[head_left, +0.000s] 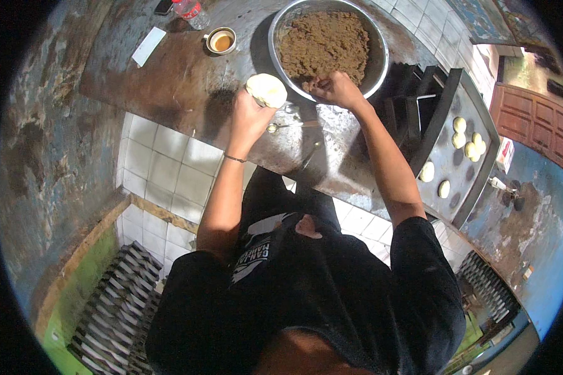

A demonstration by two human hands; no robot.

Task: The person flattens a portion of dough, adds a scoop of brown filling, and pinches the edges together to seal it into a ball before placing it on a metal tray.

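My left hand [249,120] is raised over the worktop, its fingers wrapped round a pale, flattened piece of dough [267,90]. To its right, a large metal bowl [385,57] holds a heap of crumbly brown filling [322,45]. Reaching over the bowl's near rim, my right hand [342,91] has its fingers pinched together on the filling at the heap's near edge. The fingertips are partly lost in the brown mass. Between the two wrists, a small spoon [286,126] lies on the worktop.
On the right, a dark metal tray [443,150] carries several pale dough balls [459,125] and leans over black metal racks [406,115]. Farther left stand a cup of brown drink [222,42] and a plastic bottle [192,14], near a white slip [149,47].
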